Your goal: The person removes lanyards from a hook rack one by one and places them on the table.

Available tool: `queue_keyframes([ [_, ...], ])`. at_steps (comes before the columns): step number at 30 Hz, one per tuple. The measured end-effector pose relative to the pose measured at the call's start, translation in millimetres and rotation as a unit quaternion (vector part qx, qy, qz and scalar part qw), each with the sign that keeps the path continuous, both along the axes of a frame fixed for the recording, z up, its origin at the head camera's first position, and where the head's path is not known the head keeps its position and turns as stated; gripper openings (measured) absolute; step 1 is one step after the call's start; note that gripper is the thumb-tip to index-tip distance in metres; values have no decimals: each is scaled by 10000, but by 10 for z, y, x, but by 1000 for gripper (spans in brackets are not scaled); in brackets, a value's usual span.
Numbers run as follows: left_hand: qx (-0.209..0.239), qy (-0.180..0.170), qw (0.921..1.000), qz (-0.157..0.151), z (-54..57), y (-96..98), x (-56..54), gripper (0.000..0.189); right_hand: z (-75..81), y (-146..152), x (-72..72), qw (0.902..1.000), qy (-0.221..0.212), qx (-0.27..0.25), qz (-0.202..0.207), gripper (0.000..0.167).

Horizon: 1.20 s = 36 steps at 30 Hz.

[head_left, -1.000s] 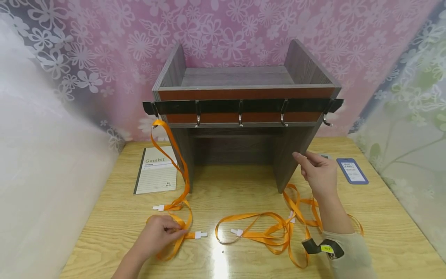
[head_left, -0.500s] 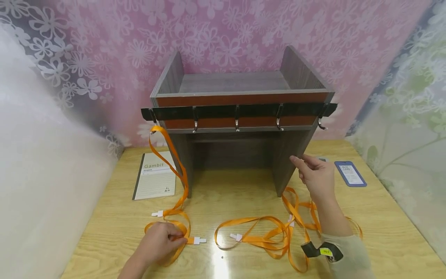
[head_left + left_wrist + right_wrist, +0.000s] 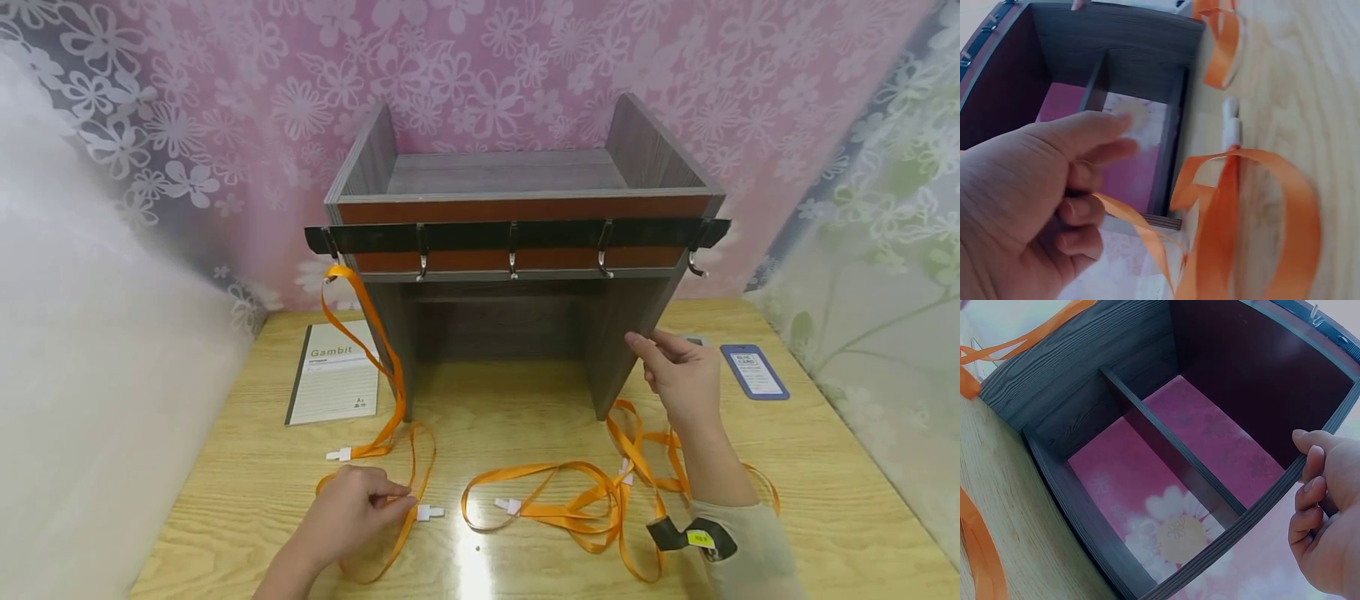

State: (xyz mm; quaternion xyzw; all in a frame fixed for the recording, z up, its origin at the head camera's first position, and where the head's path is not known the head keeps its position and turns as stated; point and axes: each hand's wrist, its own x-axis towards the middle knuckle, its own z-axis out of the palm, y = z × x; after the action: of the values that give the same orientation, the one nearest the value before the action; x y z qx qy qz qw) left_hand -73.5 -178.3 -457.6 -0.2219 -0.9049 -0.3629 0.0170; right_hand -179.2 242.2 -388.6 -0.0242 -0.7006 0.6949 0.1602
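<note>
My left hand [image 3: 352, 512] is low over an orange lanyard [image 3: 401, 550] on the table, its thumb and index fingertips beside the lanyard's white clip [image 3: 431, 512]. In the left wrist view, thumb and index are slightly apart with no strap visible between them; whether the curled fingers hold any strap is unclear. Another orange lanyard [image 3: 367, 312] hangs from the leftmost hook [image 3: 333, 271], its clip end on the table. My right hand [image 3: 686, 379] holds the right side panel's front edge of the grey wooden shelf [image 3: 1260, 503], thumb at the edge, other fingers curled outside it.
A black rail [image 3: 465, 237] with several metal hooks crosses the shelf's front. More tangled orange lanyards [image 3: 592, 508] lie on the table at front right. A notebook [image 3: 335, 375] lies left of the shelf, and a blue card holder [image 3: 754, 372] lies right.
My left hand has shifted slightly right, and the lanyard loop beneath it has spread away from me and to the right. My right hand stays at the shelf panel.
</note>
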Motion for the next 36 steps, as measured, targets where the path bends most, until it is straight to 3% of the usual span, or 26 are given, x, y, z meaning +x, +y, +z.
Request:
queue_keyframes([
  [7,768,676,9922,705,125,16,-102,13,13,-1,8,10000,-68,-2,-28,14],
  [18,1867,1142,9705,1012,344,35,-254,17,2,3,-2,10000,-42,-36,17,14],
  [23,2103,949,9593,1631,431,29,-308,17,1,-1,3,9999,-129,-81,33,13],
  [27,1776,521,9524,2422,510,8,-411,21,9,4,1,10000,-79,-60,-2,12],
  [29,1576,352,9498,2678,533,-8,-475,27,5,5,0,10000,-43,-65,-27,11],
  [32,1530,254,9479,2782,554,-19,-565,33,2,4,-2,10000,-23,-96,-12,11],
  [36,1721,536,9460,2695,572,7,-642,32,-2,-1,0,9999,-25,-94,43,12],
])
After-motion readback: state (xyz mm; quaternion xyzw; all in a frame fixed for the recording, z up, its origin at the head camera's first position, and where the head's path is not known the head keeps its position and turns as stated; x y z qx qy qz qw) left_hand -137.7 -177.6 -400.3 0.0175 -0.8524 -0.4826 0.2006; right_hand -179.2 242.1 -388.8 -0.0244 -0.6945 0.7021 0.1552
